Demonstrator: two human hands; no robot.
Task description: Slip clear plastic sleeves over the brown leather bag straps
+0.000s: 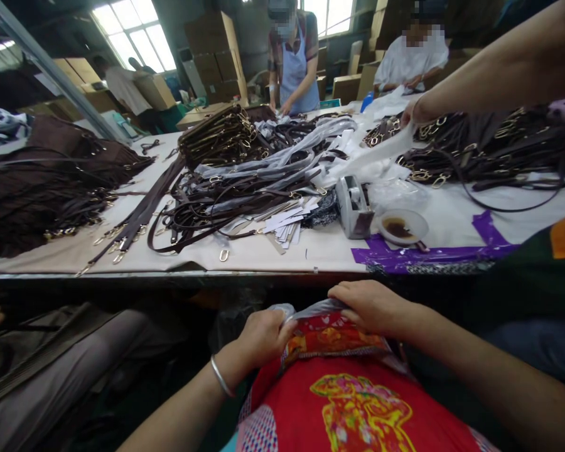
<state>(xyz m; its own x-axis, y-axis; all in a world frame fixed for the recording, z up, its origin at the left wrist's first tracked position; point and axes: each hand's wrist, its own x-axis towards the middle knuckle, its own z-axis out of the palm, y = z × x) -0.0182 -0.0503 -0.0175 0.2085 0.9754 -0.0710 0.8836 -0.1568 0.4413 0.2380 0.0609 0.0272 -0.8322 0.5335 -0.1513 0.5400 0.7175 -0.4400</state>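
My left hand (262, 336), with a silver bangle at its wrist, is closed on one end of a thin whitish plastic strip (316, 309). My right hand (370, 306) grips the other end, so the strip runs between both hands just below the table edge. Some crumpled plastic bulges out by the left fingers. Whether anything is wrapped inside the plastic, I cannot tell. Beneath both hands lies a red apron (358, 402) with a yellow pattern, over my lap.
Brown straps (226, 194) with gold clasps cover the table (329, 257). White paper tags (287, 220), a tape dispenser (353, 207) and a bowl of brown liquid (402, 227) sit near its front. A co-worker's arm (489, 75) reaches in from the right. Brown bags (42, 182) are piled left.
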